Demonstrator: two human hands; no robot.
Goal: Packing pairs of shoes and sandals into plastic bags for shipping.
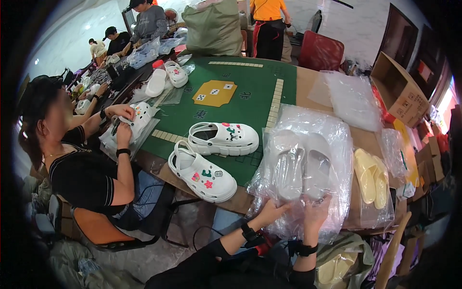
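Note:
A pair of pale grey slippers (318, 168) lies inside or under clear plastic on a stack of clear plastic bags (339, 144) at the table's near edge. My left hand (273, 213) pinches the near edge of the clear bag by the left slipper. Beside the right slipper's near end, my right hand (315, 210) grips the same bag, its fingers partly covered by plastic. To the left stand two white clogs with colourful charms, one clog (226, 138) farther back and the other clog (204, 174) nearer.
The table has a green mat (260, 79). Packed yellow slippers (366, 176) lie right, below more flat bags (353, 101) and an open cardboard box (399, 91). At left a seated co-worker handles a white clog (143, 115). More white clogs (176, 73) stand at the far left.

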